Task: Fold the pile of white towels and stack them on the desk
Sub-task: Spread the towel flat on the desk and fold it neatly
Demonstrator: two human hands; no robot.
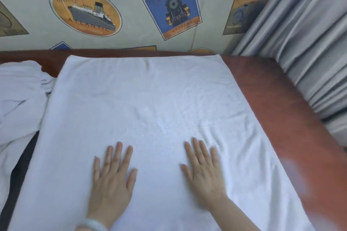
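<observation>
Under my left hand (110, 180) and right hand (204, 174), apart, flat and gripping nothing, one white towel (150, 99) lies spread on the counter (272, 99). I judge this the smoothing step; folding next needs an edge pinched. Left of the left hand: one crumpled pile (20, 99), towels uncountable.

Red-brown desk (277, 103), spread towel (150, 95), towel pile (18, 99)

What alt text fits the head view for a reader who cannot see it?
A left hand and right hand press flat on a white towel spread across a reddish-brown desk. More crumpled white towels lie to the left, and a grey curtain hangs at right.
</observation>
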